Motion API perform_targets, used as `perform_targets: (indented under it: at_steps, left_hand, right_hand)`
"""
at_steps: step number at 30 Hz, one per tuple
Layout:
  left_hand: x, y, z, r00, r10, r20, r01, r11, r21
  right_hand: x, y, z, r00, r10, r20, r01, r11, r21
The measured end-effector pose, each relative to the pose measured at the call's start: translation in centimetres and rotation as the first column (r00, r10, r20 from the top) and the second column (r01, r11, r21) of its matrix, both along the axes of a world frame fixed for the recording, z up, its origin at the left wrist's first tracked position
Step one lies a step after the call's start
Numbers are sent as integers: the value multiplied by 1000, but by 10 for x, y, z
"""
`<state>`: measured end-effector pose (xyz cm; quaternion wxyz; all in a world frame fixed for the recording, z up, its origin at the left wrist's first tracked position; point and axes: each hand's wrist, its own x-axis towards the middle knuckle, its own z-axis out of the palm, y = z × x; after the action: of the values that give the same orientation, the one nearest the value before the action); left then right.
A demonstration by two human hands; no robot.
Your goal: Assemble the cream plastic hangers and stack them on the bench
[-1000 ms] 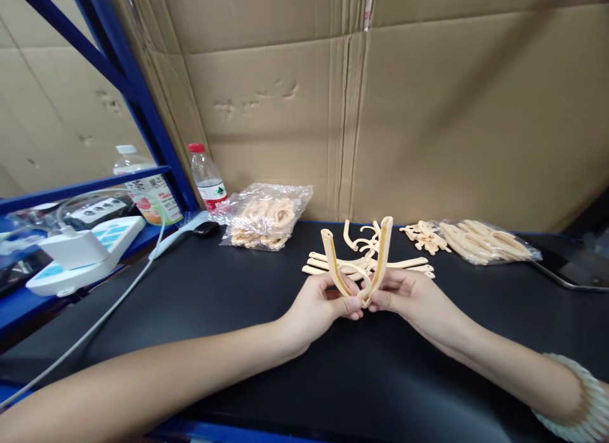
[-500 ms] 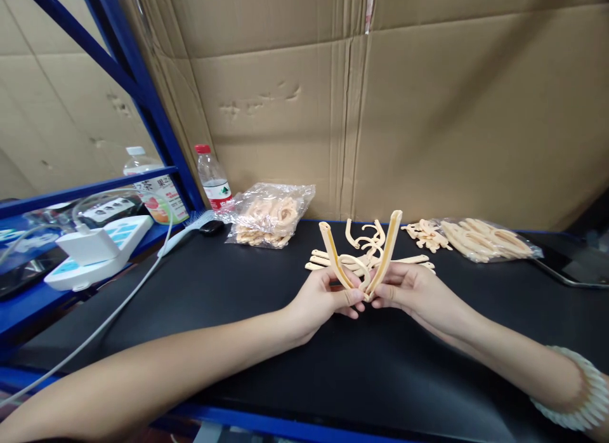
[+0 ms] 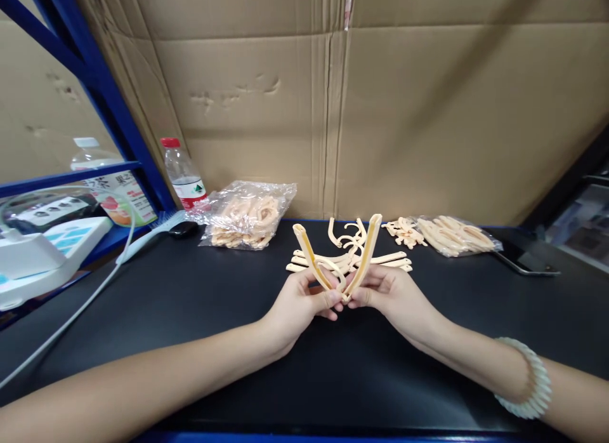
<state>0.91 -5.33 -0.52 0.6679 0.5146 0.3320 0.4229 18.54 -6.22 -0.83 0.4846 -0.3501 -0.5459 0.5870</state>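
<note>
A beige plastic folding clothes hanger is held above the black tabletop, its two arms raised in a V and its curved hook between them. My left hand pinches the base of the left arm near the joint. On the other side, my right hand grips the base of the right arm, thumb in front. The fingertips of both hands nearly meet at the joint, which they partly hide. Just beyond lie several beige hanger arms and loose hook pieces.
Clear bags of beige parts and of hanger arms lie at the back, with small loose pieces between. A red-capped bottle, a brush, a white cable and a power strip are left; a phone is right.
The whole view has shifted, so the scene sits further left. Both hands keep their hold on the hanger, and its V has hardly changed.
</note>
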Motion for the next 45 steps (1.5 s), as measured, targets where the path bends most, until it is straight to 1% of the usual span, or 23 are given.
perform_targets:
  at_steps: [6, 11, 16, 21, 25, 29, 31, 35, 38, 40, 42, 45]
  left_hand:
    - [4, -3, 0, 999, 53, 3, -53, 998, 17]
    - [7, -7, -1, 993, 113, 24, -113, 993, 38]
    - [9, -11, 1, 987, 153, 52, -155, 987, 37]
    - [10, -13, 2, 983, 174, 62, -175, 984, 15]
    - [9, -13, 1, 983, 174, 50, -174, 985, -17]
    - [8, -12, 2, 991, 133, 20, -132, 991, -33]
    - [8, -11, 3, 992, 124, -4, -124, 992, -26]
    - [6, -9, 5, 990, 132, -59, -133, 991, -15]
    - [2, -6, 6, 982, 173, -71, -174, 985, -11]
    - [0, -3, 7, 978, 201, -48, -202, 979, -21]
    - [-1, 1, 8, 976, 218, -9, -218, 974, -53]
    - [-3, 6, 11, 966, 254, 36, -248, 960, -128]
  right_hand:
    - [-4, -6, 3, 998, -59, 18, 58, 996, 70]
    - [-7, -8, 2, 994, -99, 39, 93, 986, 135]
    - [-9, -10, 0, 984, -149, 94, 132, 978, 164]
    - [-11, -11, 0, 982, -177, 72, 161, 970, 179]
    - [-11, -9, 1, 990, -136, 48, 128, 981, 144]
    - [-9, -6, 2, 997, -42, 66, 38, 997, 62]
    - [-7, -6, 4, 996, -5, 84, 1, 999, 55]
    - [2, -3, 11, 995, -15, 97, 7, 996, 85]
    - [16, 6, 16, 998, -45, 39, 43, 998, 36]
    - [27, 15, 18, 996, -88, 12, 87, 996, 32]
    - [36, 24, 21, 991, -134, 22, 132, 990, 56]
    - [48, 32, 26, 988, -135, 68, 132, 990, 50]
